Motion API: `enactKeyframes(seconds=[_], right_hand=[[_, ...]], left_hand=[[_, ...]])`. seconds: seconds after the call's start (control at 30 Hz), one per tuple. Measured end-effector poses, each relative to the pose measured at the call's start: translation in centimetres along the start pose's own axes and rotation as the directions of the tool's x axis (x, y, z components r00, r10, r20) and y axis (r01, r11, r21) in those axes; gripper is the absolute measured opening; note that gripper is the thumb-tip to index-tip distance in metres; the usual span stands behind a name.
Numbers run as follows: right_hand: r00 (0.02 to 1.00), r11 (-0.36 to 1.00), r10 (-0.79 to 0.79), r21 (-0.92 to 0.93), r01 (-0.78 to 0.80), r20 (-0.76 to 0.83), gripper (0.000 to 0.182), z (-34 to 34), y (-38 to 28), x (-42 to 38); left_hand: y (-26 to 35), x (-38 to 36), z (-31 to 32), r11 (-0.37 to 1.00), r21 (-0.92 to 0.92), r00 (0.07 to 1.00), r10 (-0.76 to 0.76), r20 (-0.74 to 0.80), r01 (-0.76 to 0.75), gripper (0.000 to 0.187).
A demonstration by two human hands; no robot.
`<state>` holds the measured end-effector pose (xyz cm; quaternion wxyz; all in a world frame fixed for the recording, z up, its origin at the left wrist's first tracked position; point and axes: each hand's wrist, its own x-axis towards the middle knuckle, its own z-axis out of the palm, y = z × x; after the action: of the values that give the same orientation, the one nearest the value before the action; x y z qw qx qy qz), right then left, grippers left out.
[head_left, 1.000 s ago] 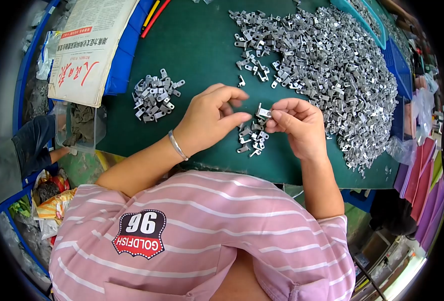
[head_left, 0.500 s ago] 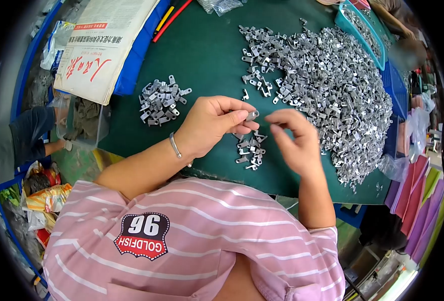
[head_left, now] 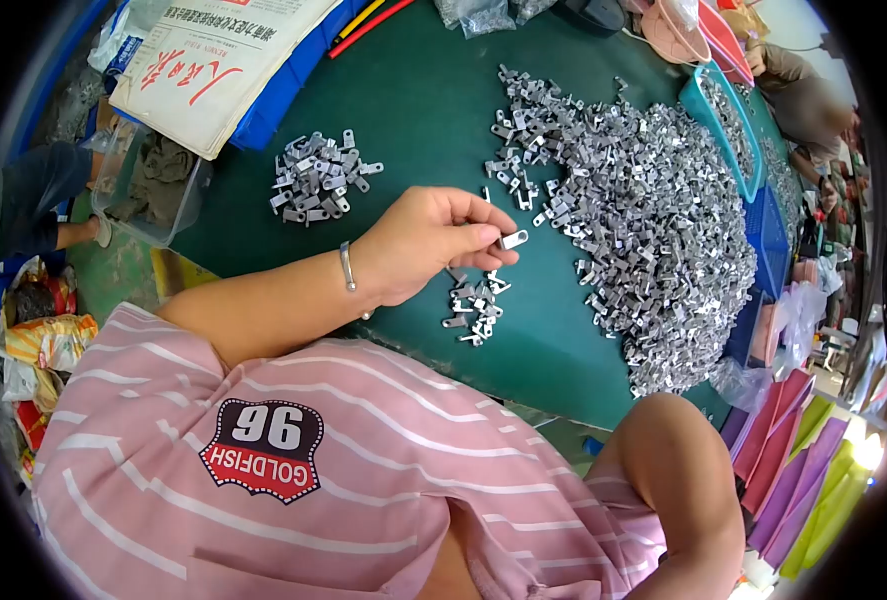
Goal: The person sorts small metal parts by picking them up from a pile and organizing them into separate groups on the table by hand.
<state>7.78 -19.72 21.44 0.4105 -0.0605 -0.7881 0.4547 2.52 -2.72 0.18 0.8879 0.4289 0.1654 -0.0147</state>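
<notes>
The left hand pinches a metal bracket, likely light and stiff, best held holed end beyond the grip.

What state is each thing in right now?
left hand: closed, pinching a part
part: held, free end showing
right hand: out of view
big pile: loose, spread
left pile: loose, heaped
small pile: loose, scattered
newspaper: folded
tub: open, holding cloth
cloth: crumpled
teal basket: open, holding parts
</notes>
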Motion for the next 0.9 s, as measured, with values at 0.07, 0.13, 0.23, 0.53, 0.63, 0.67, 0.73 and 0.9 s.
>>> enactKeyframes(seconds=[0.07,0.13,0.23,0.53,0.63,0.67,0.73,0.9], right_hand=[[0.999,0.998,0.031,-0.061,-0.028,0.043,0.019,-0.1,-0.2,0.4],[0.999,0.991,0.030,-0.133,-0.034,-0.030,0.020,-0.3,0.6,-1.0],[0.853,0.888,-0.093,-0.430,-0.162,-0.514,0.006,-0.7,6.4,-7.9],[0.243,0.272,0.242,-0.175,-0.946,-0.939,0.022,-0.7,11.2,-11.9],[-0.299,0.462,0.341,0.436,-0.773,-0.891,0.013,-5.1,8.1,-14.8],[-0.347,0.543,0.256,0.432,-0.720,-0.902,0.015,-7.1,6.8,-17.2],[-0.482,0.728,0.019,0.343,-0.594,-0.876,0.018,-11.1,3.6,-21.6],[-0.602,0.875,-0.324,0.010,-0.483,-0.730,0.038,-15.7,-2.3,-28.9]], left_hand=[[0.0,0.1,0.0,0.998,-0.023,0.998,-0.066,0.006,0.066,0.015],[0.1,0.2,0.0,0.997,-0.033,0.997,-0.075,0.018,0.076,0.014],[0.0,0.0,0.0,0.991,-0.111,0.995,-0.071,0.068,0.079,0.012],[0.5,-0.3,0.0,0.968,-0.178,0.981,-0.159,0.108,0.176,0.012],[1.5,-0.8,0.3,0.978,-0.146,0.988,-0.142,0.057,0.149,0.013],[1.6,-0.9,0.0,0.978,-0.141,0.988,-0.148,0.040,0.152,0.013],[1.2,-0.9,-1.2,0.979,-0.146,0.990,-0.138,0.029,0.141,0.012],[0.7,-1.2,-2.8,0.979,-0.181,0.994,-0.102,-0.045,0.092,0.009]])
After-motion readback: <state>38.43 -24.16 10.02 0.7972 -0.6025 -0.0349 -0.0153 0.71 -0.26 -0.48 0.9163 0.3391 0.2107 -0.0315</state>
